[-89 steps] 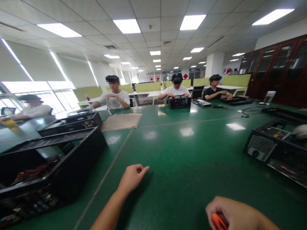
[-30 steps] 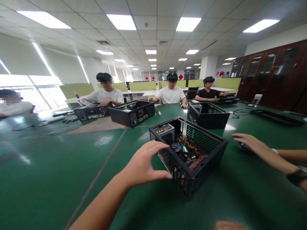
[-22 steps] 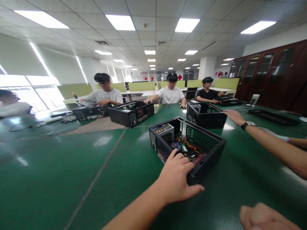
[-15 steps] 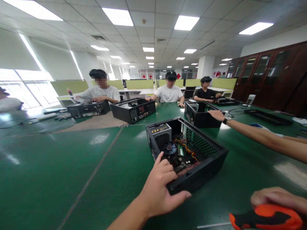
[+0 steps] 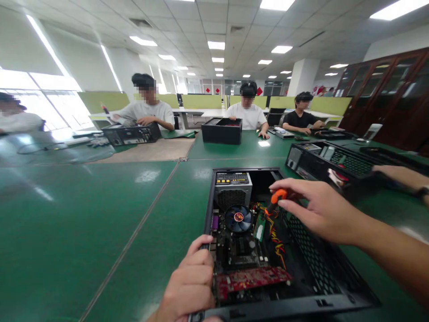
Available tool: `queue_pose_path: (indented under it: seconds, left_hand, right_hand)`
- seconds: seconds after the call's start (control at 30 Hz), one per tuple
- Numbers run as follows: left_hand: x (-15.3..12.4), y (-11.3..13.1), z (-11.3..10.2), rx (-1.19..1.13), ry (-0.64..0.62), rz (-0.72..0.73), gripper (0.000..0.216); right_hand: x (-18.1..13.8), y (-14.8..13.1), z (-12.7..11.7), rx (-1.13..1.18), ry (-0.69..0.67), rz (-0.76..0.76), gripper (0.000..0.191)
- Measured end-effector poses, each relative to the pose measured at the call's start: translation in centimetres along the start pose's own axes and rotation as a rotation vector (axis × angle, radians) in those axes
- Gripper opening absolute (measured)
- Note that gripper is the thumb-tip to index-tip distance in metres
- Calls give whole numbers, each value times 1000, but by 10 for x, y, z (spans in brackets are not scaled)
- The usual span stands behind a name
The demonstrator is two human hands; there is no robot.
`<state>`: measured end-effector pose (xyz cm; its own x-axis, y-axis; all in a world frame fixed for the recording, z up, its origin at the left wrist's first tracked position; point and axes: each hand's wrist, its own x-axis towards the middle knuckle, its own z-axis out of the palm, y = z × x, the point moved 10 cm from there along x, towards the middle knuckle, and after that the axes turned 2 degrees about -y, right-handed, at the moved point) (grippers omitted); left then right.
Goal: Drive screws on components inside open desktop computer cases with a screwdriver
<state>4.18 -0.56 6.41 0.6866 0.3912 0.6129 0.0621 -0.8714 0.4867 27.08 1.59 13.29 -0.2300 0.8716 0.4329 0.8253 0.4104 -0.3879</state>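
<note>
An open black computer case (image 5: 321, 273) lies on the green table (image 5: 100, 214) right in front of me. Inside it I see a power supply (image 5: 233, 185), a round cooler fan (image 5: 238, 218), coloured cables and a red card (image 5: 251, 278). My left hand (image 5: 191, 286) is closed on the case's near left wall. My right hand (image 5: 318, 208) reaches in over the case from the right, pinching an orange-handled screwdriver (image 5: 276, 197) that points down into the case.
Another open case (image 5: 328, 161) stands to the right, with another person's arm (image 5: 402, 176) beside it. Further cases (image 5: 221, 130) (image 5: 132, 134) sit at the far edge, where several people sit. A brown mat (image 5: 150, 150) lies at the back left.
The case now sits square and close in front of me. My right hand has risen from the lower right and brought the screwdriver over the case. My left hand stays on the near wall.
</note>
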Motion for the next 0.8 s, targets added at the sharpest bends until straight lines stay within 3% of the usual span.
queue_pose_path:
  seconds: [0.17, 0.5, 0.8]
  left_hand:
    - [-5, -6, 4, -6, -11, -12, 27]
    - [2, 2, 0, -41, 24, 30, 12]
    - [1, -1, 2, 1, 0, -5, 26]
  right_hand:
    - [18, 2, 32, -15, -88, -48, 30]
    - [19, 10, 35, 9, -72, -20, 29]
    - [21, 12, 41, 23, -102, -11, 29]
